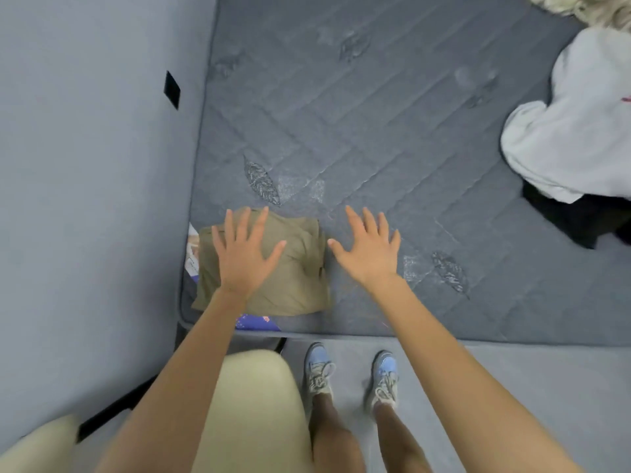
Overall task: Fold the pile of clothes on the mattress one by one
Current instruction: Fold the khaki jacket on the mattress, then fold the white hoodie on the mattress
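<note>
Our left hand point(244, 254) lies flat, fingers spread, on top of the folded olive garment point(297, 281). Our right hand point(370, 249) is equally open just beside it, over bare mattress point(375, 114) — whether that palm touches the quilting or hovers above it we cannot tell. Neither hand pinches anything. The olive garment sits as a neat square at the near left corner of the mattress, close to the wall point(85, 165). We judge this piece finished, or getting its last smoothing press. The rest of the pile waits well apart at the far right edge — a white garment point(566, 131) lying over a black garment point(580, 216). Next we would need to reach or step right, lift one item clear of the others, and spread it on the open quilting between.
</note>
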